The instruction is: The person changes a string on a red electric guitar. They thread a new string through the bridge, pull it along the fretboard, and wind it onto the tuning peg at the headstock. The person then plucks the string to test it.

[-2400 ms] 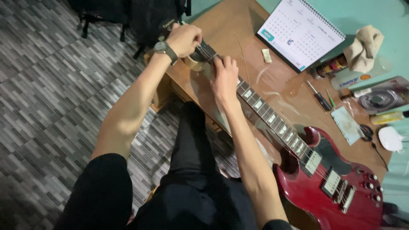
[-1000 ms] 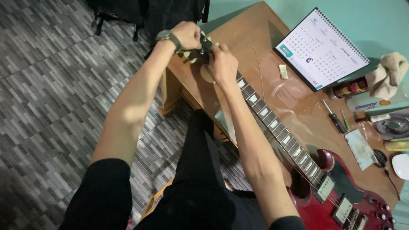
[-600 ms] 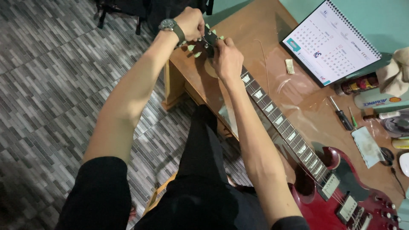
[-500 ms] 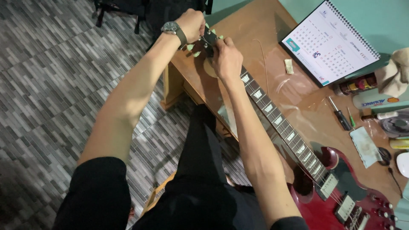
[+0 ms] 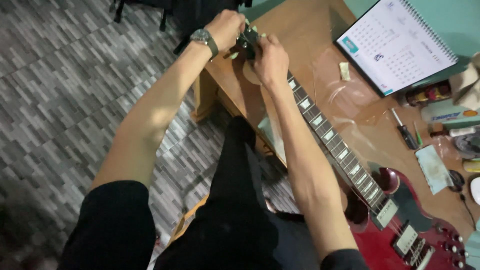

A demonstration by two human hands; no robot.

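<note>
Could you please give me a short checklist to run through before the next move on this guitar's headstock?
1. Both hands at the headstock: ok; left hand and right hand close around it.
2. Guitar supported: ok; it lies flat on the wooden table.
3. Neck free of clutter: ok.
4. Grip on a tuning peg: cannot tell; fingers hide it.
5. Screwdriver within reach: ok; beside the neck.
6. String tension: cannot tell.

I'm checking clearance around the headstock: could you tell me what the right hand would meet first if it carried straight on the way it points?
Probably the left hand: the right hand points up-left along the guitar neck; depth is unclear.
</note>
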